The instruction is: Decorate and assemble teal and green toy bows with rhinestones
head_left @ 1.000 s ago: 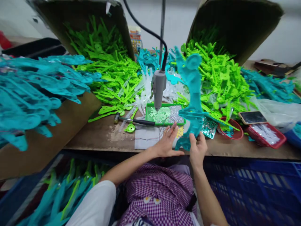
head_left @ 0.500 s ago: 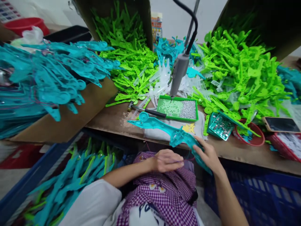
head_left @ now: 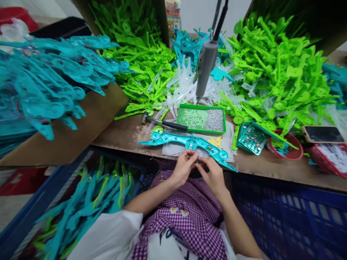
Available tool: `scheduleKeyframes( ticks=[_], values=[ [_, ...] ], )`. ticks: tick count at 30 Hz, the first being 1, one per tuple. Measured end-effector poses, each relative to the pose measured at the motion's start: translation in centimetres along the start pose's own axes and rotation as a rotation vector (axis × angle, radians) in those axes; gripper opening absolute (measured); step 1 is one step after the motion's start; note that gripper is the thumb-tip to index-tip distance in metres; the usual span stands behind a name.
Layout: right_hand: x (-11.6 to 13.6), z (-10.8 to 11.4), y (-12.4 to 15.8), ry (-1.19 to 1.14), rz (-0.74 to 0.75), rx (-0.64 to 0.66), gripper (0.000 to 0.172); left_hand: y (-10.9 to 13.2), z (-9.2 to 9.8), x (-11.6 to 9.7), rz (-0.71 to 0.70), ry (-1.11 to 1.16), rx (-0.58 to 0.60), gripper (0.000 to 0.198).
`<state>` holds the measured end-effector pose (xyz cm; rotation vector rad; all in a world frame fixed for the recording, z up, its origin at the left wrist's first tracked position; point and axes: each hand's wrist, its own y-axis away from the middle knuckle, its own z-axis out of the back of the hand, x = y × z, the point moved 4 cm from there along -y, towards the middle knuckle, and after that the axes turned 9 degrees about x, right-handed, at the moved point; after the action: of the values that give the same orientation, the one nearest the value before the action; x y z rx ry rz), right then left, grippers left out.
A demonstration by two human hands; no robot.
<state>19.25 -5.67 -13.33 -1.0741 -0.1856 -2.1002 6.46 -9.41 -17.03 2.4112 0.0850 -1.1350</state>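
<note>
A translucent blue bow-shaped plastic piece (head_left: 191,141) lies across a white cloth (head_left: 229,142) at the table's front edge, its hollow side up. Just in front of its middle, my left hand (head_left: 185,166) and my right hand (head_left: 213,173) meet, fingertips pinched together. Between them is a small dark part (head_left: 197,161), mostly hidden by the fingers; its exact kind cannot be made out. Thin red and dark wires (head_left: 159,160) loop out to the left of my hands. Behind the blue piece are a hammer (head_left: 165,123) and a green tray (head_left: 201,118) of small screws.
A grey electric screwdriver (head_left: 204,68) hangs over the tray. Green plastic parts (head_left: 287,72) are heaped behind. Blue pieces (head_left: 54,79) are stacked on cardboard at left, others fill a crate (head_left: 89,202) below. Small metal discs (head_left: 253,139), a red basket (head_left: 287,144) and a phone (head_left: 322,134) stand at right.
The blue piece, tilted in my right hand before, now lies flat on the cloth. My right hand has let go of it and moved left to join my left hand at the small part.
</note>
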Motion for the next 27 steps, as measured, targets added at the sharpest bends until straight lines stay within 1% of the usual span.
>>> scheduleKeyframes(
  ticks=[2, 4, 6, 8, 12, 14, 18, 19, 21, 24, 27],
  values=[
    [-0.8, -0.7, 0.4, -0.175, -0.106, -0.094, 0.017, 0.2, -0.5, -0.2, 0.018, 0.026, 0.070, 0.034],
    [-1.9, -0.8, 0.4, -0.399, -0.231, -0.141, 0.016, 0.3, -0.8, -0.3, 0.021, -0.041, 0.159, 0.033],
    [-2.8, -0.7, 0.3, -0.601, -0.336, -0.136, 0.018, 0.2, -0.8, -0.3, -0.017, -0.152, 0.204, 0.032],
    [-3.2, -0.4, 0.3, -0.712, -0.385, -0.117, 0.020, 0.0, -0.5, -0.2, -0.062, -0.226, 0.203, 0.028],
    [-3.4, -0.3, 0.5, -0.763, -0.412, -0.080, 0.021, -0.4, -0.2, 0.2, -0.112, -0.287, 0.196, 0.023],
    [-3.4, -0.5, 0.7, -0.791, -0.428, -0.063, 0.023, -0.4, -0.1, 0.0, -0.171, -0.371, 0.197, 0.019],
    [-3.5, -1.0, 1.0, -0.806, -0.474, -0.080, 0.025, 0.4, -0.5, -1.2, -0.462, -0.671, 0.222, 0.006],
    [-3.5, -1.1, 1.1, -0.799, -0.480, -0.091, 0.024, 0.7, -0.8, -1.5, -0.530, -0.728, 0.236, 0.006],
    [-3.5, -1.2, 1.2, -0.793, -0.486, -0.113, 0.023, 1.0, -1.2, -1.6, -0.621, -0.799, 0.252, 0.008],
    [-3.7, -1.2, 1.3, -0.824, -0.497, -0.147, 0.024, 1.2, -1.6, -1.4, -0.695, -0.846, 0.245, 0.008],
    [-4.1, -1.2, 1.5, -0.838, -0.508, -0.163, 0.025, 1.1, -1.7, -0.9, -0.709, -0.864, 0.239, 0.008]
  ],
)
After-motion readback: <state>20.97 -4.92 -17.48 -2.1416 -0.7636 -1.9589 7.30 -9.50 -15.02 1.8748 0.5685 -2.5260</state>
